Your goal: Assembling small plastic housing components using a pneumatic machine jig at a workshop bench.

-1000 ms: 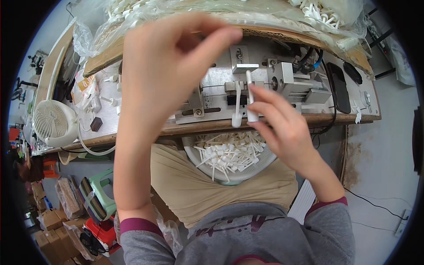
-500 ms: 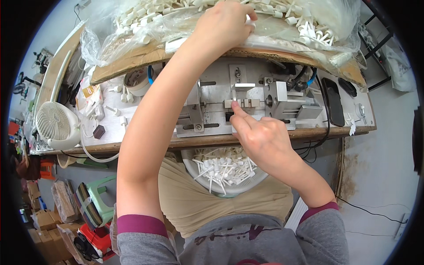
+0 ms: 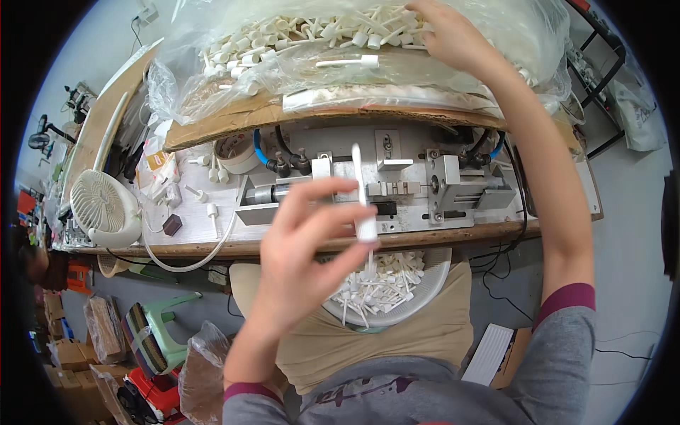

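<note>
My left hand (image 3: 301,244) is raised in front of the metal fixture (image 3: 394,188) on the bench. Its thumb and fingers pinch a white capped stick (image 3: 366,228) by the cap, the thin stem pointing up and away. At the far side, my right hand (image 3: 453,37) reaches over a heap of similar white capped sticks (image 3: 312,28). Its fingers are spread at the heap's edge, and I see no piece gripped in them. One loose capped stick (image 3: 370,61) lies on the clear plastic in front of the heap.
Below the bench edge, a white basket (image 3: 443,273) of white sticks sits at my lap. Cardboard (image 3: 205,129) overhangs the bench behind the fixture. A white fan (image 3: 106,205), a tape roll (image 3: 237,152) and several loose pieces stand left. Hoses and cables run around the fixture.
My left hand has come from the heap down to the fixture's front and holds a capped stick. My right hand has left the fixture and moved up to the heap.
</note>
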